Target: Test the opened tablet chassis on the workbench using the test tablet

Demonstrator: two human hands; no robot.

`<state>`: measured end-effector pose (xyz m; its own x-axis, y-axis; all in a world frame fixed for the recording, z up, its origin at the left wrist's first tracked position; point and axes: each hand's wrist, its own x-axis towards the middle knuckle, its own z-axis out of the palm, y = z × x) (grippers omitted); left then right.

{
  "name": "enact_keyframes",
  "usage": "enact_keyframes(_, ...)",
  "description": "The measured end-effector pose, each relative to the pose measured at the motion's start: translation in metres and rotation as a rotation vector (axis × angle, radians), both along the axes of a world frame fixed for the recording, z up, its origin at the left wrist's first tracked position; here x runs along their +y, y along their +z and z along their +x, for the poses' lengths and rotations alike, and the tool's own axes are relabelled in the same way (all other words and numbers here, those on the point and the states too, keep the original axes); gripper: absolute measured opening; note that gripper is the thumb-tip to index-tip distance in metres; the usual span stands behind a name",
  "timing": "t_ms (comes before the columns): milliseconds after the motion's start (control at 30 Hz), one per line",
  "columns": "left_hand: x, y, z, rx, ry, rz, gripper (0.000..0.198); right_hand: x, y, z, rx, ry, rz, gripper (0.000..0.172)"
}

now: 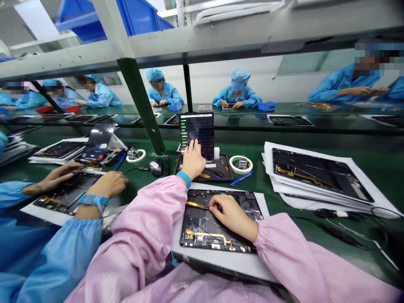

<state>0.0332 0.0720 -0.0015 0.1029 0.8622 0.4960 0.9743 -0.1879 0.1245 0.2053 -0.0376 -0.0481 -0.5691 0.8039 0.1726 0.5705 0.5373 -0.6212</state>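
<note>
A green bench (260, 183) fills the foreground, and at its near edge a white sheet (221, 260) carries the opened tablet (197, 221). The right hand (232, 214) rests over the tablet, its grip narrow at the end of a yellow ribbon cable (196, 204); whether it pinches the cable, I cannot tell. A blue sleeve (67, 248) of a co-worker crowds the left side. Farther in, the left hand (193, 160), its grip loose with fingers extended, touches an upright screen (205, 130). Just right of that stand a tape roll (232, 165) and a blue pen (241, 179); a strip of bench separates them from a paper stack (274, 181). Beyond, a pale beam (221, 46) crosses overhead, and blue-clad workers (238, 94) sit opposite.
</note>
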Motion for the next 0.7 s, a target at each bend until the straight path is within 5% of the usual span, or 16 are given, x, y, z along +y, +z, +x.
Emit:
enact_keyframes(167,-0.026,0.018,0.017,0.086,0.052,-0.095,0.048,0.002,-0.006,-0.003,-0.015,-0.007,0.027,0.008)
enact_keyframes(300,-0.072,0.032,0.06,0.104,-0.156,-0.342,0.028,-0.006,0.016,0.002,-0.166,0.053,0.069,0.009)
enact_keyframes(433,-0.091,0.008,0.085,-0.001,-0.273,-0.42,0.023,-0.029,0.075,0.034,-0.546,0.282,0.186,0.033)
enact_keyframes(533,-0.085,-0.019,0.089,-0.014,-0.385,-0.404,0.018,-0.055,0.113,0.071,-0.617,0.229,0.175,0.03)
enact_keyframes(600,-0.083,-0.031,0.088,0.017,-0.406,-0.392,0.016,-0.071,0.12,0.099,-0.589,0.122,0.102,0.02)
enact_keyframes(700,-0.083,-0.038,0.088,0.074,-0.378,-0.348,0.016,-0.085,0.1,0.134,-0.69,-0.058,-0.004,0.018)
